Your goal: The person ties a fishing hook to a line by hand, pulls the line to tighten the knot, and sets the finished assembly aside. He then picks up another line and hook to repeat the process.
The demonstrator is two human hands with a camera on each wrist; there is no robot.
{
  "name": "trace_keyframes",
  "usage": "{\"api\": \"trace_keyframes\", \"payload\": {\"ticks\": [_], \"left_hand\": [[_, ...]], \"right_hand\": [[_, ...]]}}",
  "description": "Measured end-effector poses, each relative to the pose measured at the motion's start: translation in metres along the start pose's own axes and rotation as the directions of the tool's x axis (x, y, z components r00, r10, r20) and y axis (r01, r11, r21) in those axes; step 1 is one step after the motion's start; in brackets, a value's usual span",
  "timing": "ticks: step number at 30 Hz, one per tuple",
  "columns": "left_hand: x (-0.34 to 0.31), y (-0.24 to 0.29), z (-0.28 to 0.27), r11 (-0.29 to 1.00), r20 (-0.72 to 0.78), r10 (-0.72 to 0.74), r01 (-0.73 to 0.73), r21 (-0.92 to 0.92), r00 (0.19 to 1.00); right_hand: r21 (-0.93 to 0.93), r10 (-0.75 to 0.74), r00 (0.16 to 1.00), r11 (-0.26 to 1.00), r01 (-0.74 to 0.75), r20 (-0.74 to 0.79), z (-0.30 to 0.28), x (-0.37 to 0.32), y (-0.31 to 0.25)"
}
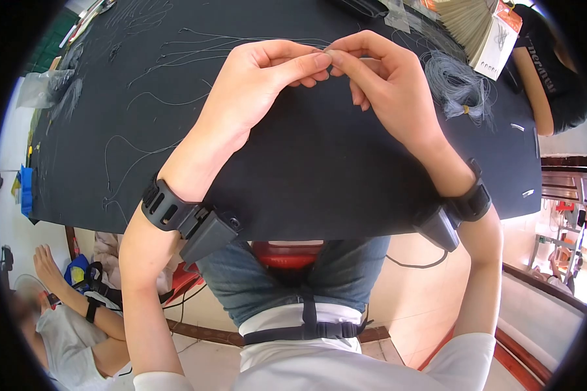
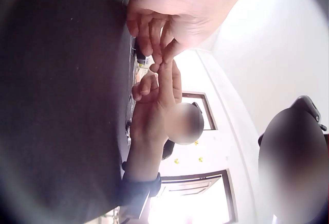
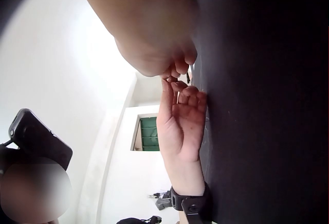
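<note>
Both hands meet above the black table (image 1: 319, 163), thumb and index fingertips almost touching in the head view. My left hand (image 1: 251, 78) pinches a thin grey fishing line between thumb and index finger, its other fingers curled below. Opposite it, my right hand (image 1: 391, 85) pinches at the same spot, with its remaining fingers loosely bent. The piece between the fingertips is tiny and mostly hidden by them. Several fishing line strands (image 1: 176, 55) fan out on the table left of and behind the hands. In the left wrist view, the right hand (image 2: 151, 113) faces the left fingertips.
A coil of grey fishing line (image 1: 460, 88), tied with a yellow band, lies right of the hands. Beyond it stands a fanned stack of cards (image 1: 466, 26). A clear plastic bag (image 1: 44, 88) is at the far left. Another person (image 1: 548, 72) sits at the right edge.
</note>
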State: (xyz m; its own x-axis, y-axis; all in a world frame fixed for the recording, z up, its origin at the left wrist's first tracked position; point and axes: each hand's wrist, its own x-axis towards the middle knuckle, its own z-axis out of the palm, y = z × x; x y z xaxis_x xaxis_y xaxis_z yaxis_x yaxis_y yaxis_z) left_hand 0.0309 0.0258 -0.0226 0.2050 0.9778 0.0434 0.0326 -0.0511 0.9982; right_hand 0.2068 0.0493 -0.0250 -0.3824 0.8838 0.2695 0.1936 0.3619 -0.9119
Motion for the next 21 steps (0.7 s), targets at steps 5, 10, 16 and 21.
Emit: {"api": "trace_keyframes", "payload": {"ticks": [5,10,16,21], "left_hand": [[0.0002,-0.0032,-0.0012,0.996,0.0,-0.03,0.03,-0.089,1.0],[0.0002,-0.0032,-0.0025,0.992,-0.003,-0.051,0.05,-0.115,0.999],[-0.0001,-0.0009,-0.004,0.998,0.02,-0.014,0.015,-0.068,1.0],[0.0009,-0.0048,-0.0035,0.993,-0.014,-0.01,0.008,-0.114,1.0]], "right_hand": [[-0.036,-0.029,0.999,0.999,0.028,-0.019,0.0011,-0.0011,-0.0034],[-0.078,-0.026,0.999,0.997,0.022,-0.042,0.0018,-0.0008,-0.0028],[-0.103,-0.051,0.998,0.994,0.048,-0.03,0.0012,-0.0003,-0.0024],[0.038,0.01,1.0,0.999,-0.009,-0.026,0.0015,-0.0007,-0.0017]]}}
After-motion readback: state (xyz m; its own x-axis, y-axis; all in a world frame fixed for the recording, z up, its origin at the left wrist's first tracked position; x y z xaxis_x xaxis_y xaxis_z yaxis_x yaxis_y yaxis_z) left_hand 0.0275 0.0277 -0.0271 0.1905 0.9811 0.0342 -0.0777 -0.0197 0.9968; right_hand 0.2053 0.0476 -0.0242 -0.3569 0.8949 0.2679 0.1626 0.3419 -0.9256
